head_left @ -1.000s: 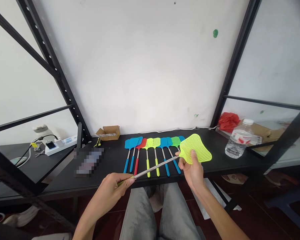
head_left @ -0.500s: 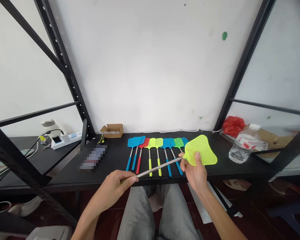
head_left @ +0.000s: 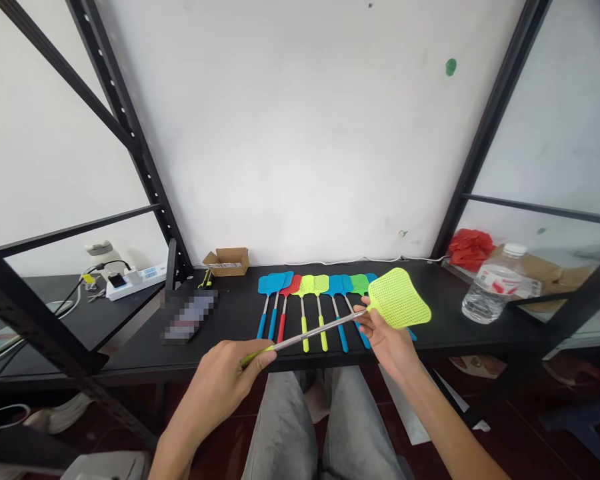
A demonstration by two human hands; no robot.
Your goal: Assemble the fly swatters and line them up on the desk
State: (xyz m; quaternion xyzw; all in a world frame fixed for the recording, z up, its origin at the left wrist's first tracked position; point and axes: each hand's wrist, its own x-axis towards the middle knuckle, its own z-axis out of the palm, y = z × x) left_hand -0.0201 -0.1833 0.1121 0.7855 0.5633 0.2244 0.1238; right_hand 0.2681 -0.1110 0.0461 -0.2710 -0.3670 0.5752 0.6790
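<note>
I hold a yellow-green fly swatter [head_left: 398, 299] with a long metal shaft above the front edge of the black table [head_left: 230, 333]. My left hand [head_left: 225, 380] is closed round its handle end. My right hand [head_left: 387, 337] pinches the shaft and the base of the mesh head. Behind the swatter, a row of several fly swatters [head_left: 313, 300] in blue, red, yellow and green lies side by side on the table, heads toward the wall.
A small open cardboard box [head_left: 227, 260] stands at the back by the wall. A clear water bottle [head_left: 495, 283] sits right, with a red bag [head_left: 470, 247] behind it. A power strip [head_left: 130, 278] with cables lies left. Black rack posts flank both sides.
The held swatter's head has tipped flatter and lower, and my right thumb has come off the mesh face. The view shifted slightly.
</note>
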